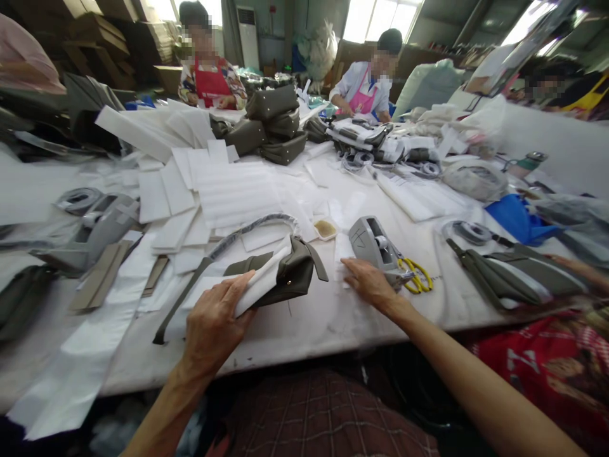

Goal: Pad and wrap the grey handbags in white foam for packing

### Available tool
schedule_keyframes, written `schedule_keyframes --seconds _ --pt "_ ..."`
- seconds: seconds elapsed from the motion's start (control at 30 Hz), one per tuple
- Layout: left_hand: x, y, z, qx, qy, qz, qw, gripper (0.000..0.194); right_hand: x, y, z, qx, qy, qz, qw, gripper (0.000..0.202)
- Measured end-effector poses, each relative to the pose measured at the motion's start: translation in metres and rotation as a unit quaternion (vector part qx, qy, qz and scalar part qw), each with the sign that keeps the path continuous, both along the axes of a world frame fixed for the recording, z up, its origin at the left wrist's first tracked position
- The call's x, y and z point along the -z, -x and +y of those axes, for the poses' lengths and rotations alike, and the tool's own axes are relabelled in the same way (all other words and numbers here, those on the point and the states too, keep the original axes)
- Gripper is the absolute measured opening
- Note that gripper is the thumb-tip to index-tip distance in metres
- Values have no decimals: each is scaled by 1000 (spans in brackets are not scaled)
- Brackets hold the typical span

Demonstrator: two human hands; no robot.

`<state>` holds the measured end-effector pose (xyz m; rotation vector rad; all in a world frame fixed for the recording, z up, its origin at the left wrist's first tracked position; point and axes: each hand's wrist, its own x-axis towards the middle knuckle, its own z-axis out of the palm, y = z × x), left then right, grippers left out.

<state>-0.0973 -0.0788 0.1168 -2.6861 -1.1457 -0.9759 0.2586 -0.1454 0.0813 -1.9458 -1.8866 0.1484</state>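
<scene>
My left hand (216, 320) is closed round the near end of a dark olive bag (295, 273), which has white foam sheet along its side and a wrapped strap (257, 222) arching behind it. The bag is tilted up off the white table (304, 336). My right hand (368, 282) reaches over the table beside a grey tape dispenser (373, 244), its fingertips at a white strip; whether they pinch it is too small to tell. Yellow-handled scissors (416, 275) lie against the dispenser. A small dish (325, 229) stands behind the bag.
White foam sheets (233, 190) spread behind and left. Another tape dispenser (102, 225) stands at the left. Stacked dark bags (278, 120) are at the back. Right lie another bag (514, 276) and a blue item (521, 219), near a co-worker's hand (575, 266). Two people work across the table.
</scene>
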Motion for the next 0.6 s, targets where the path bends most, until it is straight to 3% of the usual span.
schedule_keyframes --seconds 0.13,0.37,0.6 --pt "-1 1 -1 -1 0 -12 1000 41 19 -6 0 5 -26 -7 1000 22" --pt "2 1 0 5 -9 -14 1000 42 2 -10 -9 34 -99 8 994 27" --pt "3 2 0 5 2 -20 1000 45 5 -13 -20 -29 14 -17 999 24"
